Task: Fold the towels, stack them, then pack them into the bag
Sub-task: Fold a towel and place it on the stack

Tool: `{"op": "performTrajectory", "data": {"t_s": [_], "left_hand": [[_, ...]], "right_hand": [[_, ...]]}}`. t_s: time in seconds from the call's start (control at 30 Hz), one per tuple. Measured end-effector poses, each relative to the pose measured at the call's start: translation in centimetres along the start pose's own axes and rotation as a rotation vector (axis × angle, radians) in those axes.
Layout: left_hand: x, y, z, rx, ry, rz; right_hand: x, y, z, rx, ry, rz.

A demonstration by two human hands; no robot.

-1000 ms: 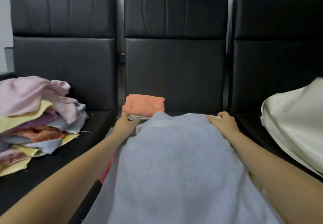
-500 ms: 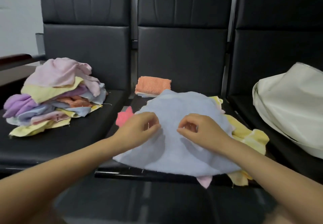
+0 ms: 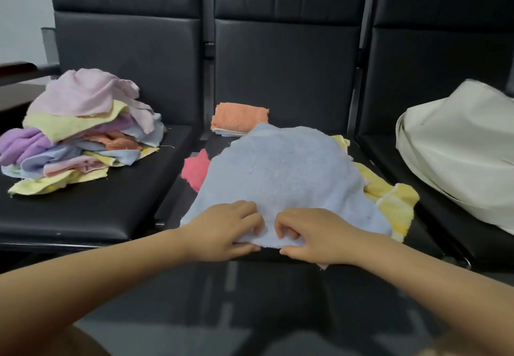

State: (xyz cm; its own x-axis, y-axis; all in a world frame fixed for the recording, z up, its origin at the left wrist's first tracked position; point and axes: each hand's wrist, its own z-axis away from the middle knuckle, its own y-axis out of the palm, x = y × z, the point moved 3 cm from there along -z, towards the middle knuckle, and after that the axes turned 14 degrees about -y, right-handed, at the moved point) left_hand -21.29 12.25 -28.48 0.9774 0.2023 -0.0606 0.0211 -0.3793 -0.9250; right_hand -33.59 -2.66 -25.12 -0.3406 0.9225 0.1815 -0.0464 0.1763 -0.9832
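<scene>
Blue towel point(image 3: 281, 177) lies spread on middle seat point(image 3: 178, 189), over a yellow towel point(image 3: 389, 200) and a pink towel point(image 3: 196, 169). Left hand point(image 3: 222, 230) and right hand point(image 3: 314, 236) sit side by side at its near edge, fingers point(image 3: 250, 214) curled on top, thumbs under the hem, both pinching the blue towel. Folded orange towel point(image 3: 239, 116) sits on a small stack at the seat back, just behind the blue one. Unfolded pile point(image 3: 75, 130) of pastel towels on left seat point(image 3: 83, 205). White bag point(image 3: 459, 155) lies on right seat point(image 3: 389, 155), apart from the towels.
</scene>
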Motion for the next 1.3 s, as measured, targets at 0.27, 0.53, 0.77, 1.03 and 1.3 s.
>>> {"op": "performTrajectory", "data": {"t_s": [0.27,0.53,0.77,1.03,1.3], "left_hand": [[0.8,-0.4,-1.7,0.057,-0.2,0.161],[2.8,-3.1,-5.3,-0.024,-0.285,0.138],[5.3,-6.3,-7.8,-0.206,-0.201,-0.101],[9.4,-6.7,-8.4,-0.125,-0.413,-0.086],[8.9,-7.9,-5.1,-0.118,-0.647,0.664]], "right_hand": [[-0.7,-0.4,-1.3,-0.001,0.063,0.047],[-2.8,-2.7,-1.9,-0.1,0.152,0.016],[-5.7,-6.2,0.1,-0.325,0.258,-0.03],[-8.2,-8.3,2.8,-0.466,0.316,-0.057],[-9.8,-8.2,6.9,-0.767,0.36,-0.568]]}}
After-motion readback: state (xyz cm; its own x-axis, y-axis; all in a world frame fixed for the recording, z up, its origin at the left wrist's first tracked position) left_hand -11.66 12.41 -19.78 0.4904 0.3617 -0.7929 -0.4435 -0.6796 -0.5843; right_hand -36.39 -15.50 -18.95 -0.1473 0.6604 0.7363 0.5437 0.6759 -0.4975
